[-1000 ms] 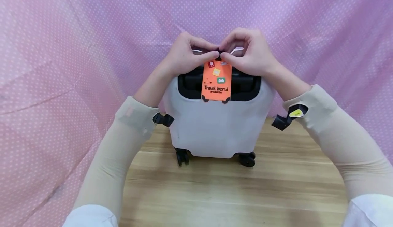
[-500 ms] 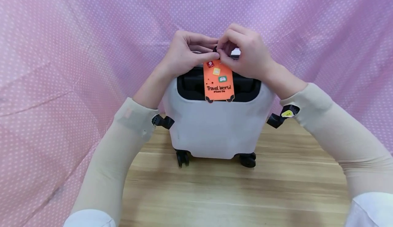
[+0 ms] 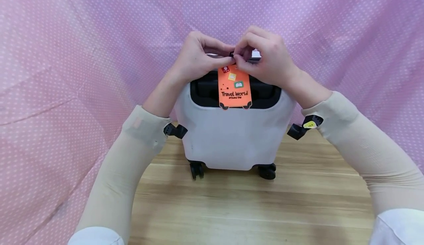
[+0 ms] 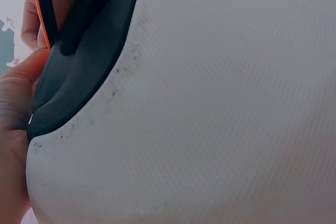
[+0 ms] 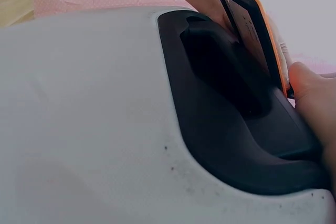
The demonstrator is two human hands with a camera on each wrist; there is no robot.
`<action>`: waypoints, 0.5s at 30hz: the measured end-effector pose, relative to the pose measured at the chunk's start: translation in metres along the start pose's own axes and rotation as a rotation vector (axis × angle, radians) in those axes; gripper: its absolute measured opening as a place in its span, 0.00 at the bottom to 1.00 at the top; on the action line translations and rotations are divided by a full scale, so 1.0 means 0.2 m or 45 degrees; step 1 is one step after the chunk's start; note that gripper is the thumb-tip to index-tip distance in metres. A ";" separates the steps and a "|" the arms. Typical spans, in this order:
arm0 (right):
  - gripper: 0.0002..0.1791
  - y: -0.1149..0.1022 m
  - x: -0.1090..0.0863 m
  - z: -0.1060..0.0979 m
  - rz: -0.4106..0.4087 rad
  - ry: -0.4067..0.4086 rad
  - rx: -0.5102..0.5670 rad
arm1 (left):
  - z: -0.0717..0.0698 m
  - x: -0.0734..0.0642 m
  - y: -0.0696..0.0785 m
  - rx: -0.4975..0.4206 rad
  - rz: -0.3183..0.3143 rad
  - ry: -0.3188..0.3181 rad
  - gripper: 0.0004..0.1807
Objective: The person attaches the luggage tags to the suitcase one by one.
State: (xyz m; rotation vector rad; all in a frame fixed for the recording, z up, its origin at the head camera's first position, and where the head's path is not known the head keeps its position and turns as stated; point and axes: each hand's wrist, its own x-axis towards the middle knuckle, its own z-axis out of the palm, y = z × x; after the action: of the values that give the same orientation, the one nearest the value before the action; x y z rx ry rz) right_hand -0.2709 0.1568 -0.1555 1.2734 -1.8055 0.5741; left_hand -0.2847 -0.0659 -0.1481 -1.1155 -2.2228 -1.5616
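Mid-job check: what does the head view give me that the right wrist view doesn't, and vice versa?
Only the head view: the "Travel World" printed front of the orange tag and black wheels under the pale suitcase.

Only the right wrist view: the tag's dark-framed back, and dark specks beside the black recess.

Both: the tag, the suitcase, its recess and pink cloth.

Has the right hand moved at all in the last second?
Yes, slightly: measured against the white suitcase in the head view, the right hand has shifted left.
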 end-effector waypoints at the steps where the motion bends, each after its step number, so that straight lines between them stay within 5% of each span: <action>1: 0.02 0.00 0.00 0.00 0.001 0.005 0.006 | 0.00 0.00 0.00 0.015 -0.005 0.001 0.13; 15: 0.02 0.01 0.00 0.01 -0.008 0.000 -0.006 | -0.01 0.01 -0.02 0.133 -0.012 0.029 0.12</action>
State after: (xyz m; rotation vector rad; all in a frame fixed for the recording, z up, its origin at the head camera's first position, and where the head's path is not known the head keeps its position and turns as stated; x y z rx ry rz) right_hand -0.2731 0.1562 -0.1568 1.2759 -1.8012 0.5657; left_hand -0.2890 -0.0668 -0.1491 -1.0542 -2.2693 -1.4358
